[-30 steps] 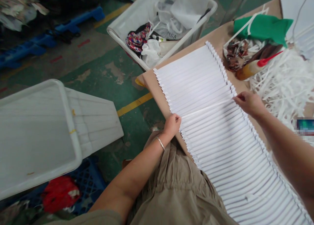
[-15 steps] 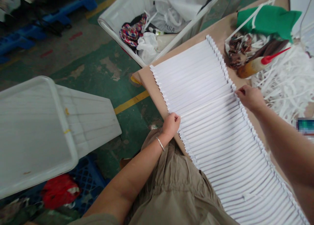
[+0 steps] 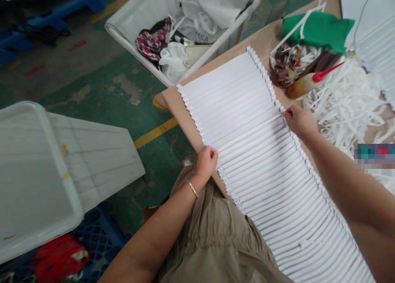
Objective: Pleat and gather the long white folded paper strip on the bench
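Observation:
A long white pleated sheet (image 3: pixel 262 163) lies spread across a brown table (image 3: pixel 173 101). My left hand (image 3: pixel 206 161) is closed in a pinch on one fold at the sheet's near-left edge. My right hand (image 3: pixel 298 120) pinches the same fold at the opposite edge. The fold between both hands stands a little higher than the pleats around it. A thin bracelet (image 3: pixel 193 188) sits on my left wrist.
Loose white strips (image 3: pixel 348 106) pile up at the right, beside a green cloth (image 3: pixel 321 27), patterned fabric (image 3: pixel 285 64) and a bottle with a red nozzle (image 3: pixel 308 82). A white bin (image 3: pixel 129 21) of bags and cloth stands on the green floor. A white tub (image 3: pixel 40 180) sits at left.
Both hands keep pinching the same fold and shift only slightly along the sheet. The camera view has drifted, so everything sits a little further left.

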Demonstrator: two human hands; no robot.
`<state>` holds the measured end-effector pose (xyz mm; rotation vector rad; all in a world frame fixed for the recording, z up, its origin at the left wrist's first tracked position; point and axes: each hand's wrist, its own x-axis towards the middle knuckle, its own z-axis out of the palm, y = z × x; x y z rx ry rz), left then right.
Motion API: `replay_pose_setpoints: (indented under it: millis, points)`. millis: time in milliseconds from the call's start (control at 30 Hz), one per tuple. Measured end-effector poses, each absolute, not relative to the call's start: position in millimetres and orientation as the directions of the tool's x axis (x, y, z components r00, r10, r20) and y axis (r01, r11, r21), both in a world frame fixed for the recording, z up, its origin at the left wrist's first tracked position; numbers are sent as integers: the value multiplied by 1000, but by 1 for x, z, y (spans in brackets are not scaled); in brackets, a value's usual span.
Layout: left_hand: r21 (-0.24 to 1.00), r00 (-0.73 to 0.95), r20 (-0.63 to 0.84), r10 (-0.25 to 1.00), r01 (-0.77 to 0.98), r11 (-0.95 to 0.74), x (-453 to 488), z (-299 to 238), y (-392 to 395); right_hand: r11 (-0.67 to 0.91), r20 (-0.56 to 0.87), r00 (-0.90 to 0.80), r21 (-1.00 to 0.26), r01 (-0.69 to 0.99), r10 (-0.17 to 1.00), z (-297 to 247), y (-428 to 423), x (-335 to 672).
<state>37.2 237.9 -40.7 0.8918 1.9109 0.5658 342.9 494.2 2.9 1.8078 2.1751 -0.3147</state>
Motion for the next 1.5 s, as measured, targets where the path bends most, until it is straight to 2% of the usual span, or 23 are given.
replay_pose_setpoints:
  millis: [133, 333, 733, 967, 1100, 1233, 1400, 1500]
  points:
    - [669, -323, -542, 776, 393, 631, 39, -36, 242, 167, -379, -149, 14, 986, 913, -1, 496, 346]
    - [623, -331, -548, 768, 451, 639, 40, -31, 246, 161, -327, -141, 34, 986, 934, -15, 497, 347]
    - [611, -341, -563, 753, 441, 657, 40, -31, 248, 172, -412, -142, 36, 984, 900, -22, 501, 344]
    - [611, -341, -569, 749, 435, 662, 41, -34, 247, 170, -412, -135, 48, 984, 901, -25, 501, 343]
    - [541, -338, -576, 744, 525, 657, 42, -31, 253, 155, -423, -118, 54, 986, 899, -25, 499, 340]
    - [488, -346, -566, 748, 590, 643, 37, -29, 257, 34, -349, -24, 23, 999, 937, -21, 497, 347]
    - [592, -379, -520, 765, 486, 643, 29, -23, 246, -300, -120, 297, -3, 954, 947, -17, 500, 388]
    - [655, -333, -503, 798, 455, 603, 35, -13, 240, -365, -55, 363, -52, 929, 930, -20, 511, 409]
